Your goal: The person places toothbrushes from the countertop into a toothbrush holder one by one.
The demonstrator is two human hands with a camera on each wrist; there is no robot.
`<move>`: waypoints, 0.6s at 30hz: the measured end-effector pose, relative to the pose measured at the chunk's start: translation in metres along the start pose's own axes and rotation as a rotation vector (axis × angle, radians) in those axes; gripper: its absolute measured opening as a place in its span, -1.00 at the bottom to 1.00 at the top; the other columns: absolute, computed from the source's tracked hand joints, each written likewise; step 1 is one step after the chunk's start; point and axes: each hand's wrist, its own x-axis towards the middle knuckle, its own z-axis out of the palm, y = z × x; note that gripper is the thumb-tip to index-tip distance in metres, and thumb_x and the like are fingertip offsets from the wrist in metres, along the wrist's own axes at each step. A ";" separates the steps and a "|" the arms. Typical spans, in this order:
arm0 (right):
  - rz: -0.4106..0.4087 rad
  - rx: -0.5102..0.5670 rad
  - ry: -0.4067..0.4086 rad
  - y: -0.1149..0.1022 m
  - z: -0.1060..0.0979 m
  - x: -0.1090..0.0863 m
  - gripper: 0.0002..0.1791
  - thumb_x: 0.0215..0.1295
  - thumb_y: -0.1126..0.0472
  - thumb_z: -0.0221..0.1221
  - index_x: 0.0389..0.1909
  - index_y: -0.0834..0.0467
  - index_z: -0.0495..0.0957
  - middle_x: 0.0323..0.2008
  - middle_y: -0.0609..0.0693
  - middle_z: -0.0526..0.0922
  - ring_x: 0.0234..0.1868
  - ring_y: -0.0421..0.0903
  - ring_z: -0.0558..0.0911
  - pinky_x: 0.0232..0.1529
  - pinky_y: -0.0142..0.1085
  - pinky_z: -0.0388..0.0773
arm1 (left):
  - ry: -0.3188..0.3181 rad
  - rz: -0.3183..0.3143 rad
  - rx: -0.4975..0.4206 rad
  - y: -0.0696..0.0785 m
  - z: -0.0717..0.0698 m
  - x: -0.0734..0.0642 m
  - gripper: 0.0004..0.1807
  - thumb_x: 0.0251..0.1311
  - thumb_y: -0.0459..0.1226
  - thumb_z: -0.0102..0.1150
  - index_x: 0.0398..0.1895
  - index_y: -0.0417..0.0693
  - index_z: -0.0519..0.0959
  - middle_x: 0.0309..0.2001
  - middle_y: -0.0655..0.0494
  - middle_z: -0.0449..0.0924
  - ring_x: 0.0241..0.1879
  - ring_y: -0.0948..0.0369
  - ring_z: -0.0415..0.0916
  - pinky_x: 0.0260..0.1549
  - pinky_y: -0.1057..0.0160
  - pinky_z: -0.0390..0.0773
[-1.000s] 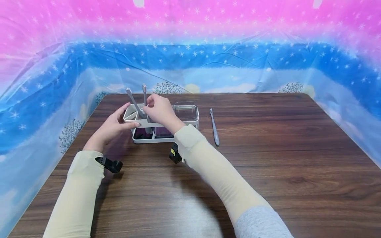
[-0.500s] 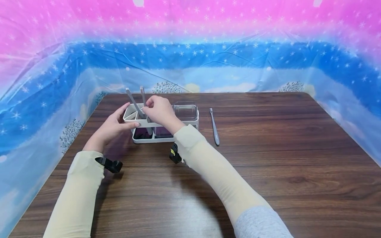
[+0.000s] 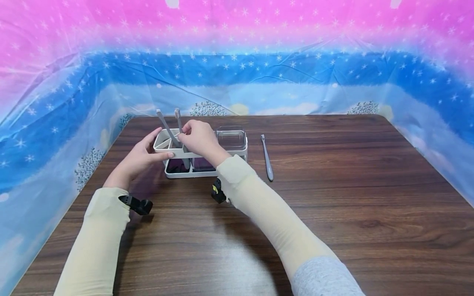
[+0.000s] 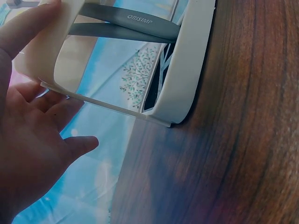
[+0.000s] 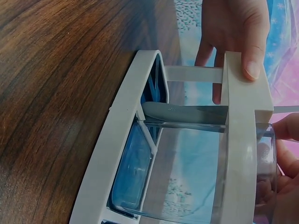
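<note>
A white two-tier toothbrush holder (image 3: 200, 175) stands on the table, left of centre. My left hand (image 3: 138, 158) grips the left end of its upper tier, thumb on the front face and fingers behind. One grey toothbrush (image 3: 166, 125) leans to the left in a slot of that tier. My right hand (image 3: 201, 137) pinches a second grey toothbrush (image 3: 178, 118), which passes down through the tier beside it. In the left wrist view two grey handles (image 4: 140, 21) come together at the lower tray; one reads ORISIMP. In the right wrist view a handle (image 5: 191, 112) ends near the tray.
A third toothbrush (image 3: 267, 160) lies on the wooden table (image 3: 352, 197) to the right of the holder. A clear cup (image 3: 231, 139) sits in the holder's right part. Behind the table hangs a pink and blue cloth (image 3: 259, 74).
The toothbrush in my right hand has dropped slightly and tilted a little to the left. My left hand has kept its hold on the holder.
</note>
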 end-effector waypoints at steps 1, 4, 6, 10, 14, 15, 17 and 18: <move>0.001 -0.003 -0.001 0.000 0.000 0.000 -0.80 0.32 0.06 0.16 -0.20 0.10 0.59 -0.26 -0.09 0.63 -0.24 -0.19 0.55 -0.20 -0.36 0.46 | -0.001 0.001 -0.001 0.000 0.000 0.000 0.06 0.23 -0.16 0.26 0.56 0.04 -0.30 0.37 -0.19 0.19 0.12 0.21 0.34 -0.09 0.50 0.42; 0.006 -0.008 -0.004 0.000 0.000 0.000 -0.80 0.32 0.06 0.16 -0.20 0.10 0.59 -0.26 -0.09 0.63 -0.25 -0.19 0.55 -0.22 -0.36 0.46 | 0.000 -0.001 0.005 0.000 0.000 0.000 0.06 0.23 -0.15 0.26 0.56 0.04 -0.30 0.37 -0.18 0.19 0.13 0.20 0.34 -0.09 0.50 0.42; 0.006 -0.007 -0.007 0.000 0.000 0.001 -0.80 0.32 0.06 0.16 -0.20 0.11 0.59 -0.27 -0.09 0.63 -0.26 -0.18 0.55 -0.22 -0.36 0.46 | 0.001 -0.004 0.012 0.000 0.000 0.000 0.07 0.23 -0.15 0.27 0.56 0.05 -0.30 0.38 -0.18 0.19 0.14 0.17 0.33 -0.08 0.49 0.42; 0.004 0.000 -0.014 0.001 0.000 0.002 -0.79 0.32 0.07 0.15 -0.18 0.12 0.59 -0.26 -0.08 0.62 -0.27 -0.18 0.54 -0.23 -0.36 0.47 | 0.003 -0.013 0.025 0.001 0.000 0.000 0.07 0.22 -0.13 0.27 0.56 0.07 -0.30 0.39 -0.17 0.17 0.17 0.12 0.32 -0.06 0.47 0.41; -0.002 0.004 -0.016 0.001 -0.001 0.003 -0.78 0.32 0.07 0.15 -0.16 0.13 0.59 -0.25 -0.07 0.63 -0.26 -0.17 0.54 -0.21 -0.35 0.47 | -0.003 -0.015 0.032 0.002 0.000 0.000 0.08 0.23 -0.11 0.27 0.56 0.10 -0.32 0.40 -0.17 0.16 0.20 0.11 0.31 0.02 0.39 0.41; -0.003 0.006 -0.018 0.001 -0.001 0.003 -0.77 0.32 0.07 0.15 -0.15 0.13 0.59 -0.24 -0.06 0.63 -0.25 -0.17 0.54 -0.20 -0.35 0.47 | -0.003 -0.014 0.031 0.002 0.000 0.000 0.08 0.23 -0.11 0.27 0.56 0.09 -0.32 0.40 -0.17 0.16 0.20 0.11 0.30 0.03 0.38 0.41; -0.009 0.016 -0.024 0.002 -0.002 0.003 -0.76 0.32 0.08 0.15 -0.12 0.15 0.59 -0.21 -0.05 0.63 -0.22 -0.16 0.55 -0.17 -0.35 0.48 | -0.004 -0.014 0.030 0.001 0.000 0.000 0.08 0.23 -0.11 0.27 0.56 0.10 -0.32 0.41 -0.16 0.16 0.21 0.12 0.29 0.04 0.37 0.40; -0.010 0.019 -0.028 0.002 -0.003 0.003 -0.75 0.32 0.08 0.14 -0.11 0.14 0.59 -0.19 -0.05 0.64 -0.20 -0.16 0.56 -0.15 -0.35 0.48 | -0.003 -0.014 0.027 0.001 0.000 0.000 0.07 0.23 -0.12 0.27 0.56 0.10 -0.31 0.41 -0.15 0.16 0.22 0.12 0.29 0.04 0.38 0.40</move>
